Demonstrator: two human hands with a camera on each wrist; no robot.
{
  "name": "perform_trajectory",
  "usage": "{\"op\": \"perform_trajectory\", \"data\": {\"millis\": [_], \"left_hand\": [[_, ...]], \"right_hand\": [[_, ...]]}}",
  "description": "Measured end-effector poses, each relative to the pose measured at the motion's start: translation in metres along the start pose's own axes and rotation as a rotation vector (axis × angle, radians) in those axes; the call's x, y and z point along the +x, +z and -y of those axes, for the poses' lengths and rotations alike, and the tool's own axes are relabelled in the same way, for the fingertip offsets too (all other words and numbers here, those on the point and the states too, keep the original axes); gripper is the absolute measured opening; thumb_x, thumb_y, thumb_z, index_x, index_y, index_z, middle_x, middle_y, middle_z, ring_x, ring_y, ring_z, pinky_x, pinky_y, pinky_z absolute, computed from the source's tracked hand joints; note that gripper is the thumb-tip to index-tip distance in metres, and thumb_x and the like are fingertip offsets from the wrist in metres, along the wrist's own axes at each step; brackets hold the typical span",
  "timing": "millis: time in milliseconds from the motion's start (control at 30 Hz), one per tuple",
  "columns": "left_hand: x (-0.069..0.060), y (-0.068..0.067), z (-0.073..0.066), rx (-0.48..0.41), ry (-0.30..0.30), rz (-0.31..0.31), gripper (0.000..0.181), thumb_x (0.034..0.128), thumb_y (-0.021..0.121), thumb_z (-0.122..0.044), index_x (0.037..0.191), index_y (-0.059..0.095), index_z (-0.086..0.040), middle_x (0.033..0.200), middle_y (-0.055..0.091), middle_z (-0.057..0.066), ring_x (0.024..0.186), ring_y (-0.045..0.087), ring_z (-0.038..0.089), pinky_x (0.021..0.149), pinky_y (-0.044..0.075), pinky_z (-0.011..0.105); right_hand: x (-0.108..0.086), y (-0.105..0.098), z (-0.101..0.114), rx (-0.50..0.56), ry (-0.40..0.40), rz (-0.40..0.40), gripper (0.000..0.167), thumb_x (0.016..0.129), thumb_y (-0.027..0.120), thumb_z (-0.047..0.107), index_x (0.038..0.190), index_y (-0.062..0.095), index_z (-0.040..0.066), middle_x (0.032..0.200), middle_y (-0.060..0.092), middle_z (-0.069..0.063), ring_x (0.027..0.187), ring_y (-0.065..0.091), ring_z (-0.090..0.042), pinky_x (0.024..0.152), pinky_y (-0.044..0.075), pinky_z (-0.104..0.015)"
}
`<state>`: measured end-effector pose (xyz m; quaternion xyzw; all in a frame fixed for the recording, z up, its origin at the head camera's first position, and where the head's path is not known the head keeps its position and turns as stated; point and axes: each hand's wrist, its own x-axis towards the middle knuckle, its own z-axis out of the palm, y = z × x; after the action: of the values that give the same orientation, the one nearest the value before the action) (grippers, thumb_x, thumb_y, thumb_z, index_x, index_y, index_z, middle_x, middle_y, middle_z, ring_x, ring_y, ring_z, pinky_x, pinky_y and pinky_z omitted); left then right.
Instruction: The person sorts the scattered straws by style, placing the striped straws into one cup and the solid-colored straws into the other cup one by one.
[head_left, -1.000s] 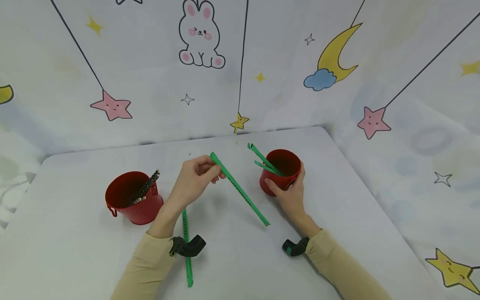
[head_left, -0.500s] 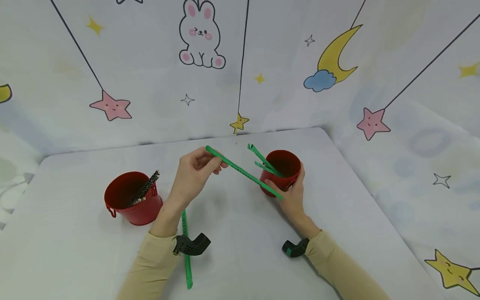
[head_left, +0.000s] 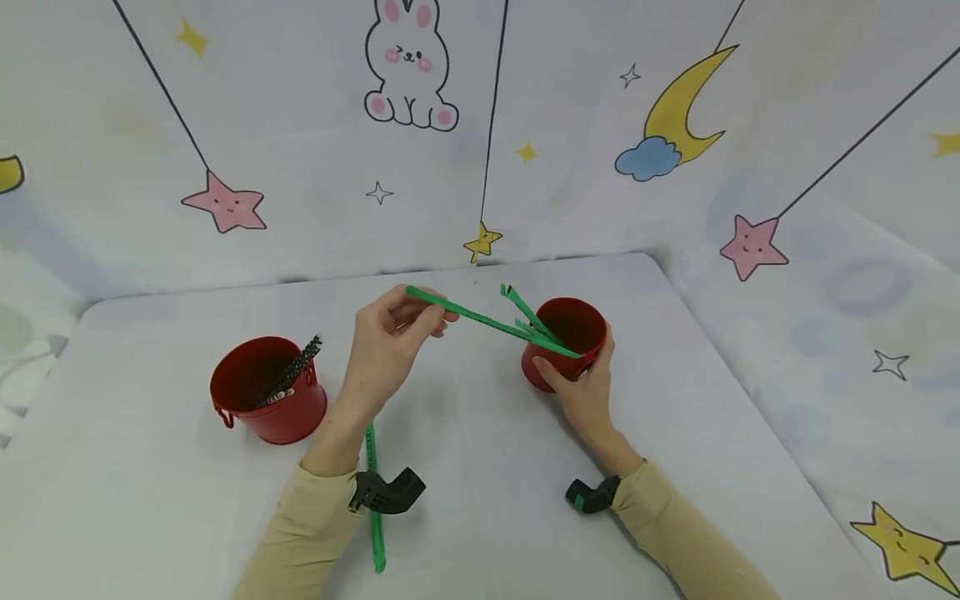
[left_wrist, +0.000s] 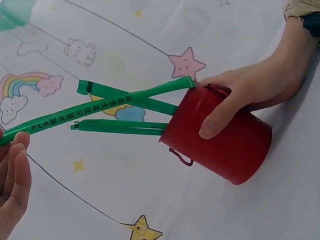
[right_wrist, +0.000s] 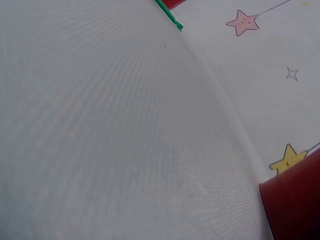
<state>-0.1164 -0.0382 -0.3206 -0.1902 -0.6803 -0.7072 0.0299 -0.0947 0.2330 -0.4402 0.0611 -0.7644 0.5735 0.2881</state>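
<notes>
My left hand (head_left: 384, 346) pinches a green-wrapped drinking straw (head_left: 483, 320) near one end. The straw slants right, its far end at the rim of the right red bucket (left_wrist: 232, 142); whether it touches the rim I cannot tell. Dark printing runs along the wrapper in the left wrist view. My right hand (head_left: 588, 400) grips this bucket from its near right side, thumb on the front wall. Two more green straws (left_wrist: 125, 126) stick out of the bucket, leaning left. Another green straw (head_left: 377, 533) lies on the table, partly hidden under my left wrist.
At the left stands a second red bucket (head_left: 288, 421) with several black patterned straws (head_left: 296, 371) leaning in it. The white table (head_left: 480, 500) meets a wall cloth with cartoon prints at its back edge. Dark camera mounts sit on both wrists.
The held straw has swung upward from pointing down at the table to nearly level, its far end now at the bucket's rim. The right hand stays on the bucket.
</notes>
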Motion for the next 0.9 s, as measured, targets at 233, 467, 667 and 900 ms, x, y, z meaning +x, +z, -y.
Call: {"op": "perform_trajectory", "data": {"millis": [233,467,667,900], "left_hand": [[0.0004,0.0005,0.0009,-0.006,0.048,-0.032,0.012,0.0973,0.062,-0.008,0.106,0.066,0.000,0.095,0.074,0.014,0.082,0.067,0.017,0.081,0.059,0.030],[0.0015,0.0035,0.0042,-0.028,0.085,-0.036,0.012,0.0961,0.062,-0.004,0.105,0.066,0.002,0.096,0.072,0.023,0.083,0.068,0.016,0.080,0.059,0.029],[0.0011,0.0069,0.0083,0.027,0.099,0.023,0.012,0.0959,0.063,-0.005,0.106,0.066,0.001,0.098,0.072,0.017,0.087,0.070,0.014,0.083,0.059,0.028],[-0.0003,0.0091,0.0091,0.038,0.060,0.070,0.013,0.0961,0.064,-0.006,0.107,0.066,0.001,0.101,0.072,0.015,0.088,0.069,0.015,0.085,0.058,0.028]], "right_hand": [[0.0001,0.0007,0.0008,-0.004,-0.003,0.000,0.091,0.079,0.080,0.000,0.150,0.024,0.000,0.147,0.044,-0.015,0.134,0.041,-0.027,0.098,0.049,-0.021],[-0.0001,0.0007,0.0010,-0.010,-0.001,-0.006,0.090,0.079,0.079,-0.001,0.151,0.024,0.002,0.146,0.045,-0.010,0.133,0.042,-0.017,0.100,0.048,-0.022],[-0.0005,0.0010,0.0014,-0.005,-0.004,-0.007,0.091,0.079,0.078,-0.002,0.151,0.023,0.000,0.146,0.044,-0.013,0.133,0.041,-0.019,0.099,0.048,-0.021],[-0.0006,0.0012,0.0030,-0.006,0.004,-0.002,0.091,0.079,0.078,-0.002,0.151,0.022,0.000,0.147,0.044,-0.012,0.133,0.041,-0.019,0.098,0.049,-0.020]]}}
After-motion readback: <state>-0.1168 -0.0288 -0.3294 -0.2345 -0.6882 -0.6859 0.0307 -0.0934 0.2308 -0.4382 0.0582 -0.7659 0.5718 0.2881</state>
